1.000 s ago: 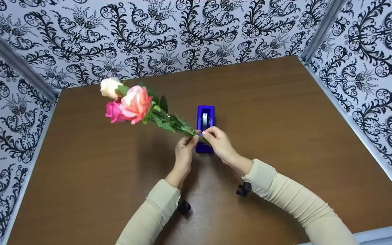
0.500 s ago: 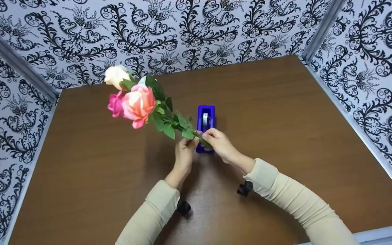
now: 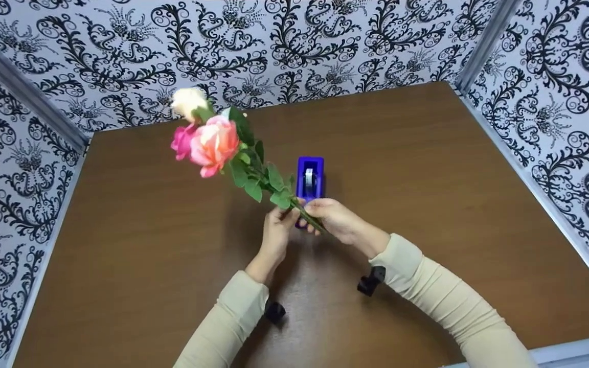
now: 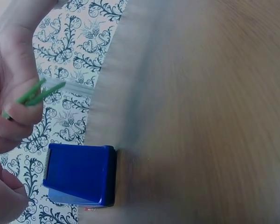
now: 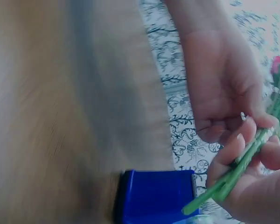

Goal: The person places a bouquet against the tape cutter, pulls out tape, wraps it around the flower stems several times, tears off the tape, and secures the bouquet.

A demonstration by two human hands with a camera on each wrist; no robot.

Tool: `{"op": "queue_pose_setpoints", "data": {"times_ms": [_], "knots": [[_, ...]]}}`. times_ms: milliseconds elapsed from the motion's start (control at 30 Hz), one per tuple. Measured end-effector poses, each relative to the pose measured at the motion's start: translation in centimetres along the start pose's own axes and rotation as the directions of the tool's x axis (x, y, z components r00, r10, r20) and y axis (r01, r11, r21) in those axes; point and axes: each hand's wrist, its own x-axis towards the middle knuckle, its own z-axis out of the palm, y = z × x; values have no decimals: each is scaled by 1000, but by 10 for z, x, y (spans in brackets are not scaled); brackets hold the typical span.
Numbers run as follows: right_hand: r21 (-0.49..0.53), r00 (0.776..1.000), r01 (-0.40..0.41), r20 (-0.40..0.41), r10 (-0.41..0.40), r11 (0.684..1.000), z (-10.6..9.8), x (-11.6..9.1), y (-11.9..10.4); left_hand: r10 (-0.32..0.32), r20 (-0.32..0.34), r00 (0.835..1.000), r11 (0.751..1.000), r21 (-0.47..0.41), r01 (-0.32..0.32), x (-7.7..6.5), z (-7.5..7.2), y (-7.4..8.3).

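A bunch of roses point(image 3: 215, 145), with cream, magenta and coral heads and green leaves, slants up to the left in the head view. My left hand point(image 3: 275, 232) pinches its stems just below the leaves. Nearer the cut ends, my right hand point(image 3: 343, 221) grips the same stems. In the right wrist view the bare green stems point(image 5: 242, 168) poke out past the curled fingers, and a small glossy bit shows by the left fingertips. A blue tape dispenser point(image 3: 310, 176) with a roll of tape stands on the table beneath my hands, partly hidden by them.
The brown wooden table point(image 3: 402, 168) extends around the dispenser. Patterned black-and-white walls point(image 3: 223, 46) enclose its back and sides. Below each cuff a black wrist device point(image 3: 372, 281) shows.
The rose heads have swung up and slightly right, and the bunch has turned so more leaves show. My right hand has shifted slightly down along the stems. The tape dispenser stays put.
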Motion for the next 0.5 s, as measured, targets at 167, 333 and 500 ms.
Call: {"op": "queue_pose_setpoints", "data": {"times_ms": [167, 333, 500], "knots": [[162, 980, -143, 160, 117, 976, -10, -1, -4, -30, 44, 999, 998, -55, 33, 1, 0, -1], [202, 991, -88, 119, 65, 975, -4, -2, 3, -52, 2, 999, 998, -44, 52, 2, -1, 1], [125, 996, 89, -30, -86, 988, 5, 1, 11, -62, -46, 997, 998, -31, 61, 3, -2, 1]]}}
